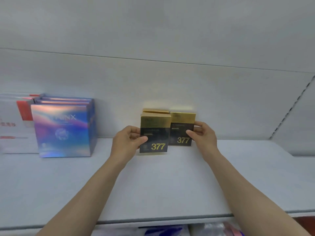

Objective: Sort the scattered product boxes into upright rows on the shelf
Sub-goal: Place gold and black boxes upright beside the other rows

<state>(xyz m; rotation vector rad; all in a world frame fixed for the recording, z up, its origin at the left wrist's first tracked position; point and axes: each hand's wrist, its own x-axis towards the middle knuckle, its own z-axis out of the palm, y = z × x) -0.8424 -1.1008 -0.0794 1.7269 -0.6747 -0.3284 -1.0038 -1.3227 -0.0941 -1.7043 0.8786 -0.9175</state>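
Two black and gold boxes marked 377 stand upright on the white shelf. My left hand grips the left box by its left edge, thumb on the front. My right hand pinches the right box at its right edge. The right box stands a little further back. Behind the left box the gold top of another box shows.
A row of iridescent blue boxes stands upright at the left. Further left are white boxes with red marks. The shelf's back wall is close behind. Packaged goods show on the shelf below.
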